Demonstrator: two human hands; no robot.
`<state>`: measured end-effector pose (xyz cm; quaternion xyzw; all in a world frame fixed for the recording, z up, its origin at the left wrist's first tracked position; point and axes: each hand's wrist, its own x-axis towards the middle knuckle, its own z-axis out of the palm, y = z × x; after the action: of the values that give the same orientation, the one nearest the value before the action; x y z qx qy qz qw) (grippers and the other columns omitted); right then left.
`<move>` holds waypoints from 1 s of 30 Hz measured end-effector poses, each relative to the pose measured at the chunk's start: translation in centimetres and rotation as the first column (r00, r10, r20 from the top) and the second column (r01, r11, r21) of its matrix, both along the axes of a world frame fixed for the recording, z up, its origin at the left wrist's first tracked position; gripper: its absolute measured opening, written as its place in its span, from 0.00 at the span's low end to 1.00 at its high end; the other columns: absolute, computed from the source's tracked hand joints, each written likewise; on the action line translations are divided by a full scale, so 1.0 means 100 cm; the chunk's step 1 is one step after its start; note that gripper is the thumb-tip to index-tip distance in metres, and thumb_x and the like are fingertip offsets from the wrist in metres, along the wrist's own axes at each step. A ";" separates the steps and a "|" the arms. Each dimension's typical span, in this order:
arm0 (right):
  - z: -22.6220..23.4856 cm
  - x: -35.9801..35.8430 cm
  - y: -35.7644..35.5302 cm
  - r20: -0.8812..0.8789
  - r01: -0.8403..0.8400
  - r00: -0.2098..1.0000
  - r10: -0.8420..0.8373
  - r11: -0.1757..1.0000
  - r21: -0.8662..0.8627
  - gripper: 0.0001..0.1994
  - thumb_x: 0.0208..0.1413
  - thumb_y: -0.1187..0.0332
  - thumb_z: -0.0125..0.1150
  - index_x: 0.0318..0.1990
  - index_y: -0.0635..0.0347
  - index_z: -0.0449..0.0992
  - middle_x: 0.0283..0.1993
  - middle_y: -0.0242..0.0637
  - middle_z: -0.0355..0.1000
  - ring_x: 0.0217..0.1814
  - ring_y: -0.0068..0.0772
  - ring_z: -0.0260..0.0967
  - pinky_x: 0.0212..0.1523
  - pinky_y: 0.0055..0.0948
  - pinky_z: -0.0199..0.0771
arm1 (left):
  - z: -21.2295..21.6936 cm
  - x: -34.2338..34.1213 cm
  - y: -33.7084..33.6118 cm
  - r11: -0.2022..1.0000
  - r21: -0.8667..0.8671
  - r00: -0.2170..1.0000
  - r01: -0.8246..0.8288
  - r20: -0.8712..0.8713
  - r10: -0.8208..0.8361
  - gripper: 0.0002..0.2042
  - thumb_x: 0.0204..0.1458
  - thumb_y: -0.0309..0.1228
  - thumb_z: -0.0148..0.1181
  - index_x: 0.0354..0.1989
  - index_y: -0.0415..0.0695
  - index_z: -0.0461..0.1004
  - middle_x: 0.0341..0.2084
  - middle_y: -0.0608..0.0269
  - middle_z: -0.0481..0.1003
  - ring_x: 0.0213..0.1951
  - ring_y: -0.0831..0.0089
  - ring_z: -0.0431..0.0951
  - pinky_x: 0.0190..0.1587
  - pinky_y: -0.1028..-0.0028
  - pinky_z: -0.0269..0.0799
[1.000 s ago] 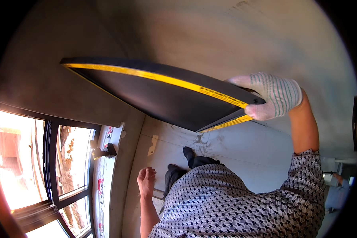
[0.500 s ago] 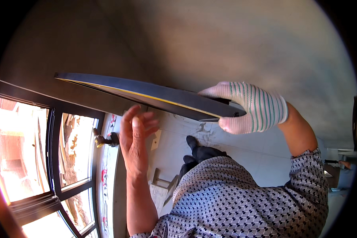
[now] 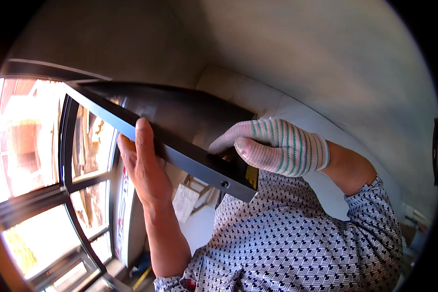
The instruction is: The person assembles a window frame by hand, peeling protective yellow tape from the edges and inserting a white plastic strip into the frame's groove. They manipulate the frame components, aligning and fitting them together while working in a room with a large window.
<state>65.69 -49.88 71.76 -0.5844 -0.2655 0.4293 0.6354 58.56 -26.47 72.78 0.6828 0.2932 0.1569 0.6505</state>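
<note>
I hold up a long dark metal frame piece with a screw hole near its near end, slanting from upper left to lower centre. My right hand, in a white glove with green stripes, grips the near end from the right. My bare left hand presses flat against the piece's lower edge, fingers pointing up. A bit of yellow shows at the end under the glove.
A black-framed window with bright daylight fills the left. A grey plaster wall rises ahead and to the right. Below me are my patterned shirt, a floor with a small wooden stand and scattered debris.
The frame piece has swung closer to the window and turned edge-on. My left hand rose from below and now rests on it. My gloved hand stays on the end.
</note>
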 end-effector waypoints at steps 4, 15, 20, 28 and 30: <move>-0.015 -0.018 0.034 0.156 0.033 0.986 -0.059 0.986 0.161 0.15 0.64 0.65 0.59 0.54 0.64 0.79 0.46 0.42 0.78 0.49 0.33 0.76 0.51 0.33 0.77 | 0.003 -0.018 0.029 0.989 -0.092 0.992 -0.119 0.016 0.121 0.09 0.64 0.37 0.57 0.42 0.44 0.73 0.31 0.63 0.75 0.31 0.75 0.76 0.34 0.75 0.74; -0.026 -0.044 0.052 0.304 -0.100 0.952 -0.019 0.923 0.371 0.14 0.55 0.64 0.72 0.45 0.61 0.81 0.45 0.40 0.77 0.50 0.35 0.76 0.52 0.35 0.77 | 0.019 -0.063 0.035 0.924 -0.015 0.921 -0.382 -0.082 0.380 0.16 0.61 0.44 0.57 0.41 0.40 0.73 0.28 0.58 0.76 0.29 0.68 0.79 0.33 0.71 0.77; -0.021 -0.047 0.067 0.133 -0.248 0.968 0.214 0.907 0.341 0.15 0.53 0.61 0.74 0.41 0.61 0.79 0.39 0.38 0.76 0.42 0.32 0.77 0.45 0.32 0.79 | 0.027 -0.074 0.034 0.907 -0.015 0.904 -0.420 -0.090 0.417 0.18 0.61 0.44 0.57 0.43 0.39 0.75 0.30 0.58 0.77 0.30 0.69 0.79 0.36 0.70 0.78; -0.009 -0.035 0.089 0.156 -0.551 0.834 0.528 0.809 0.205 0.17 0.53 0.58 0.74 0.36 0.65 0.77 0.30 0.38 0.76 0.33 0.31 0.74 0.37 0.32 0.76 | 0.024 -0.088 0.029 0.880 -0.042 0.880 -0.473 -0.071 0.470 0.18 0.63 0.44 0.57 0.45 0.39 0.76 0.33 0.59 0.78 0.35 0.71 0.79 0.41 0.70 0.77; -0.006 -0.035 0.094 0.168 -0.601 0.799 0.578 0.779 0.177 0.18 0.52 0.58 0.74 0.34 0.65 0.77 0.28 0.39 0.75 0.31 0.32 0.73 0.35 0.33 0.75 | 0.024 -0.089 0.027 0.875 -0.020 0.874 -0.484 -0.072 0.481 0.18 0.63 0.44 0.57 0.45 0.39 0.77 0.33 0.59 0.78 0.35 0.71 0.79 0.41 0.71 0.77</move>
<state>62.23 -40.46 71.15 -0.4188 -0.5138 0.5433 0.5152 49.61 -23.73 75.21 0.5805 0.4779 0.2865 0.5937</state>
